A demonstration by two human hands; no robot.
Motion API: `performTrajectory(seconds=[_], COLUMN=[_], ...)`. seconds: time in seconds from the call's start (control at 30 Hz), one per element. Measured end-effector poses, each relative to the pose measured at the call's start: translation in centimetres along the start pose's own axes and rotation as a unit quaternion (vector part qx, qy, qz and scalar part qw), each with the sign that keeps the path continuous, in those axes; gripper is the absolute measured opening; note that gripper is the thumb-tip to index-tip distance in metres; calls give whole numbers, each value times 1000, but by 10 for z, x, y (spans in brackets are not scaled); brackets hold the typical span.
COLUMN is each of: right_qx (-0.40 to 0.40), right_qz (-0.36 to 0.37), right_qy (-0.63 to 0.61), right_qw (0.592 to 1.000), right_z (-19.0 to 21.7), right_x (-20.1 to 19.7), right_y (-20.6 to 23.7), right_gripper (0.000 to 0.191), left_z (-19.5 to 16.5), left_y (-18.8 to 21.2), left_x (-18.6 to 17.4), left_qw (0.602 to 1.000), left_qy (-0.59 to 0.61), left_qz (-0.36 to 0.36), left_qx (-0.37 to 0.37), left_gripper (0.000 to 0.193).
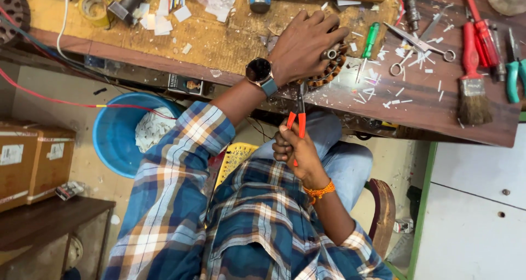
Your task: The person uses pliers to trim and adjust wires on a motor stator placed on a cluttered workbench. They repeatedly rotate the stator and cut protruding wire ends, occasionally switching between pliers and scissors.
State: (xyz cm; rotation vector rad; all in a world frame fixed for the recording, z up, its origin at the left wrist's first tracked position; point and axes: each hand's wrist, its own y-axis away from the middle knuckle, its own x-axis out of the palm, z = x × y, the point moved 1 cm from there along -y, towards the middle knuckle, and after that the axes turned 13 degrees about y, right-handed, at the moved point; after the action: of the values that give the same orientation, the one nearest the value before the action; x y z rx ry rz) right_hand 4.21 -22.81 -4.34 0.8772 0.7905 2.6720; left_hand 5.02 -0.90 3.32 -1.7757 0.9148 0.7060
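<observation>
The left hand [304,44], smartwatch on the wrist, lies spread over a round motor stator wound with copper-coloured wire coils [329,72], fingers curled down and clamped on it at the front edge of the worn wooden table [230,44]. Below it the right hand [298,151] is closed tight around the orange-handled pliers [298,118], whose nose reaches up under the stator's rim right at the table's lip. Here is the risk as I judge it: the stator sits partly off the edge, so a hard tug with the pliers could drag it out from under the palm and down into the lap. The plier tips work close to the left fingers, and a slip could nip them or scrape the thin coil wire. White scraps of trimmed sleeve litter the table, and they could slide under the stator and loosen the hold. Steel scissors [419,44] lie just beside, points toward the work, with a green-handled screwdriver [370,42] between. As for containers: a round blue plastic tub [118,143] stands on the floor to the left, holding crumpled white paper or cloth, well short of full. Two brown cardboard boxes [33,159] sit on a low dark shelf, taped shut, contents hidden.
</observation>
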Motion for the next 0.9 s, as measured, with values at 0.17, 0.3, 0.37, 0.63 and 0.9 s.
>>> performTrajectory(seconds=[0.17, 0.3, 0.37, 0.63, 0.9], right_qx=[-98, -215, -170, -181, -368], right_qz=[-152, -268, -276, -183, -252], right_qy=[327, 584, 610, 579, 255], right_qw=[928, 735, 723, 773, 858], right_z=[1, 11, 20, 24, 27], right_x=[-11, -8, -12, -35, -14], right_y=[-7, -7, 1, 62, 77], right_gripper=[11, 20, 25, 29, 40], left_z=[2, 12, 13, 4, -96], left_y=[3, 13, 16, 9, 115], left_x=[-1, 4, 8, -10, 1], left_qw=[1000, 1000, 998, 983, 829], left_qy=[-3, -8, -13, -38, 490], left_qz=[-5, -6, -9, -179, -136], left_qx=[8, -26, -54, 17, -232], left_gripper=[62, 57, 50, 69, 54])
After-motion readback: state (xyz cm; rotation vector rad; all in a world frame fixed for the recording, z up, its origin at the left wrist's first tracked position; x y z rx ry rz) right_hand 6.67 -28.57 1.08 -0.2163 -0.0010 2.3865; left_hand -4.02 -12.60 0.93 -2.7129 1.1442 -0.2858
